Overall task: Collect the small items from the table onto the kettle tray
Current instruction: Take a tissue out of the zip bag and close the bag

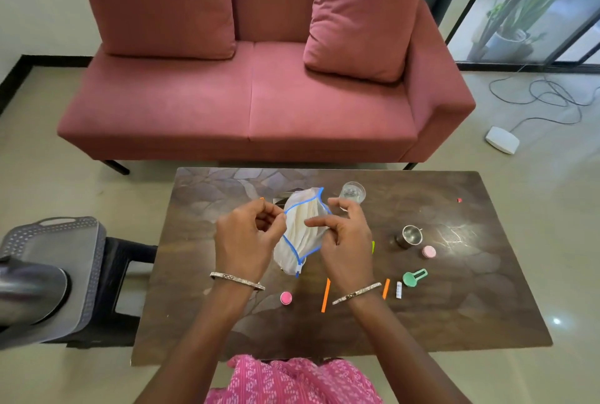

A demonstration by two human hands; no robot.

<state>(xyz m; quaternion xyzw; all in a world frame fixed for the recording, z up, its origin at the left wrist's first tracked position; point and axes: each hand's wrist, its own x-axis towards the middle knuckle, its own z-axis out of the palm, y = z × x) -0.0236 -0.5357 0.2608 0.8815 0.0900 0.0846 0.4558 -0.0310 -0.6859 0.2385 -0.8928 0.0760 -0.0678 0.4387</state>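
Above the dark table (454,312) I hold a clear zip bag (300,234) with a blue zipper edge, its mouth spread open. My left hand (246,238) pinches the left rim and my right hand (344,241) pinches the right rim. Small items lie on the table: a pink cap (286,298), two orange sticks (325,295) (386,288), a white strip (399,290), a green clip (414,277), a pink lid (429,252) and a tiny red piece (459,200). The grey kettle tray (81,241) sits on a stool at the left, with the kettle (29,293) on it.
A steel cup (409,236) and a clear glass (353,192) stand on the table's right half. A red sofa (259,101) faces the table's far edge. Cables and a white box (502,139) lie on the floor at the right.
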